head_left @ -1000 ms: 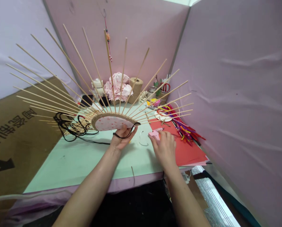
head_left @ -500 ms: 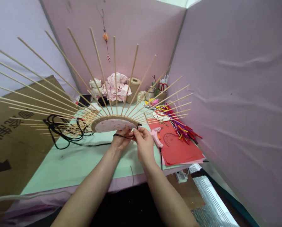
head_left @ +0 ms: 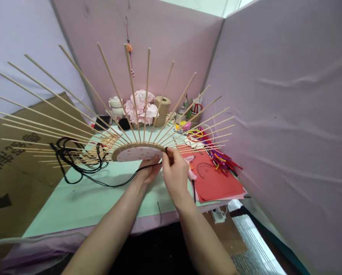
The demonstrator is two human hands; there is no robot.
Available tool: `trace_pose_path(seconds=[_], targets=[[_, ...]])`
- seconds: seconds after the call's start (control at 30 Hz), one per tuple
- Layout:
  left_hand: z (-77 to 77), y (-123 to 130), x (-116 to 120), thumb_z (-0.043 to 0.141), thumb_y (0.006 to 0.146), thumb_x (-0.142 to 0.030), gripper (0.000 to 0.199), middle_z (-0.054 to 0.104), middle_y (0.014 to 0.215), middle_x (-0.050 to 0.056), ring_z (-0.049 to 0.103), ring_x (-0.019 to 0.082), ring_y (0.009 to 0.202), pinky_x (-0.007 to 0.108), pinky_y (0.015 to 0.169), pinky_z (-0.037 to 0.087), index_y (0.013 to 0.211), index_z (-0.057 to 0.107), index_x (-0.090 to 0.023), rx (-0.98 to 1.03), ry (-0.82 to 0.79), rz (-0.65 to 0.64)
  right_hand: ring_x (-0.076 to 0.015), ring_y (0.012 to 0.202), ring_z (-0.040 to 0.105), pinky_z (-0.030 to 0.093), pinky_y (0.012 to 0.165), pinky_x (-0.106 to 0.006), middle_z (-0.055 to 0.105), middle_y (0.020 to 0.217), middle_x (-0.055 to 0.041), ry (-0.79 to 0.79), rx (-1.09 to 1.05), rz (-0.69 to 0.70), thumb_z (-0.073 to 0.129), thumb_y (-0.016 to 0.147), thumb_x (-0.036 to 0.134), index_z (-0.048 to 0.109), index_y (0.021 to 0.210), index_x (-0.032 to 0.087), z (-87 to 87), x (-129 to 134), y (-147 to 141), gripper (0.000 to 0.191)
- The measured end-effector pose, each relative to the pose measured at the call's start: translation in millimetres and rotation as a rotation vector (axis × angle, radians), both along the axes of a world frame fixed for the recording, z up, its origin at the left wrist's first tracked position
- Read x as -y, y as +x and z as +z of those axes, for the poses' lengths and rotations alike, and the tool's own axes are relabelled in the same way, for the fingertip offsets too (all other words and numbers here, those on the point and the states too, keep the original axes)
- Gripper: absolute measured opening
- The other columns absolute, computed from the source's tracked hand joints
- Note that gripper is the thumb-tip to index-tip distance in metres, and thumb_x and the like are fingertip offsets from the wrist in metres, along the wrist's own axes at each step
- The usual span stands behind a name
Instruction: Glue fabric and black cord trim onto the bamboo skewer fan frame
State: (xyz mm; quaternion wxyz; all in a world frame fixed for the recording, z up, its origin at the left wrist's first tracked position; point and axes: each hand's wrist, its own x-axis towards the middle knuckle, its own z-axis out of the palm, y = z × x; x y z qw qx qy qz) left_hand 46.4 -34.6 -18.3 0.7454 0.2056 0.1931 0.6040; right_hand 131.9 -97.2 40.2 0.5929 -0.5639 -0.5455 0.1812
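A round disc (head_left: 139, 153) with pink-dotted white fabric and a brown rim is held up over the table. Many thin wooden sticks (head_left: 132, 82) fan out from its rim. From below, my left hand (head_left: 149, 172) grips the disc near its lower right, with its fingertips partly hidden. My right hand (head_left: 175, 173) pinches a black cord (head_left: 122, 185) at the right side of the rim. That cord runs left past my left wrist to a loose tangle hanging among the left sticks.
Red paper sheets (head_left: 216, 187) with a pink glue gun (head_left: 191, 173) and coloured pipe cleaners (head_left: 221, 160) lie at right. A twine spool (head_left: 161, 110), crumpled pink fabric (head_left: 141, 105) and a white jar (head_left: 116, 108) stand at the back. A cardboard sheet (head_left: 25, 183) leans at left.
The disc and its sticks have turned slightly clockwise. My right hand has risen to the rim with the cord, and the small cord loop between my hands has straightened out.
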Motion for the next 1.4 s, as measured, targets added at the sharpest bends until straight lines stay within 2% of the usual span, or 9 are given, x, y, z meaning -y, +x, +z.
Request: trace_pose_path(seconds=[0.2,0.33,0.53,0.7,0.8,0.87,0.97,1.17,1.4], targets=[[1.5,2,2,0.075,0.064,-0.005,0.029,0.073,0.085,0.001,0.068,0.017,0.087,0.028,0.087,0.053,0.089,0.07,-0.017,-0.037,0.0,0.052,-0.0241,0.09,0.062,0.046,0.078,-0.035,0.066,0.095,-0.0118,-0.043,0.561,-0.109,0.039,0.097,0.021,0.06,0.1,0.015,11.3,0,-1,0.022],[-3.5,3,1,0.075,0.064,-0.004,0.019,0.073,0.081,0.001,0.066,0.015,0.081,0.026,0.081,0.052,0.079,0.071,-0.015,-0.048,-0.04,0.078,-0.0258,0.086,0.063,0.047,0.073,-0.034,0.066,0.091,-0.0131,-0.134,0.853,-0.097,0.041,0.095,0.014,0.059,0.096,0.014,33.3,-7,3,0.018],[-14.8,4,-5,0.073,0.068,-0.004,0.026,0.075,0.087,0.003,0.066,0.013,0.076,0.024,0.074,0.053,0.091,0.071,-0.016,-0.006,-0.086,0.057,-0.0267,0.082,0.068,0.049,0.066,-0.032,0.069,0.089,-0.0175,-0.208,1.071,0.002,0.044,0.09,0.005,0.06,0.099,0.01,65.4,-27,-4,0.019],[-10.3,0,-10,0.063,0.08,-0.003,0.017,0.074,0.086,0.004,0.068,0.013,0.084,0.025,0.08,0.057,0.092,0.068,-0.014,0.093,-0.139,0.046,-0.0209,0.093,0.065,0.053,0.081,-0.033,0.067,0.104,-0.0132,0.263,0.818,0.255,0.051,0.093,0.017,0.059,0.108,0.013,77.9,-45,9,0.017],[-2.8,-2,-9,0.056,0.087,-0.005,0.015,0.074,0.085,0.005,0.069,0.013,0.083,0.03,0.085,0.058,0.091,0.067,-0.014,0.124,-0.176,0.056,-0.0158,0.097,0.063,0.052,0.087,-0.032,0.065,0.11,-0.0078,0.545,0.493,0.238,0.046,0.096,0.018,0.058,0.114,0.021,82.6,-36,41,0.022],[2.2,-3,-7,0.053,0.089,-0.006,0.017,0.074,0.086,0.005,0.069,0.014,0.085,0.033,0.087,0.058,0.093,0.067,-0.014,0.122,-0.19,0.06,-0.016,0.097,0.063,0.052,0.087,-0.034,0.065,0.106,-0.0066,0.604,0.338,0.084,0.044,0.096,0.016,0.059,0.113,0.022,74.7,-21,61,0.023],[8.0,-2,-3,0.051,0.091,-0.007,0.018,0.074,0.088,0.006,0.069,0.015,0.088,0.033,0.088,0.058,0.095,0.067,-0.014,0.124,-0.191,0.06,-0.0184,0.095,0.063,0.052,0.085,-0.037,0.066,0.099,-0.0064,0.609,0.373,-0.041,0.05,0.093,0.013,0.063,0.106,0.021,39.8,3,75,0.02],[9.7,2,3,0.059,0.086,-0.007,0.011,0.074,0.086,0.006,0.07,0.015,0.084,0.032,0.086,0.058,0.092,0.066,-0.012,0.118,-0.173,0.026,-0.0232,0.101,0.055,0.051,0.088,-0.042,0.062,0.108,-0.0128,0.384,0.651,-0.063,0.051,0.091,0.015,0.06,0.121,0.015,-36.5,20,46,0.031],[-0.8,1,3,0.066,0.082,-0.01,0.014,0.074,0.096,0.009,0.069,0.017,0.091,0.033,0.091,0.055,0.096,0.067,-0.011,0.108,-0.114,-0.008,-0.0252,0.111,0.049,0.046,0.096,-0.043,0.059,0.119,-0.0154,0.319,0.693,-0.11,0.046,0.095,0.019,0.055,0.129,0.011,-37.8,11,28,0.036]])
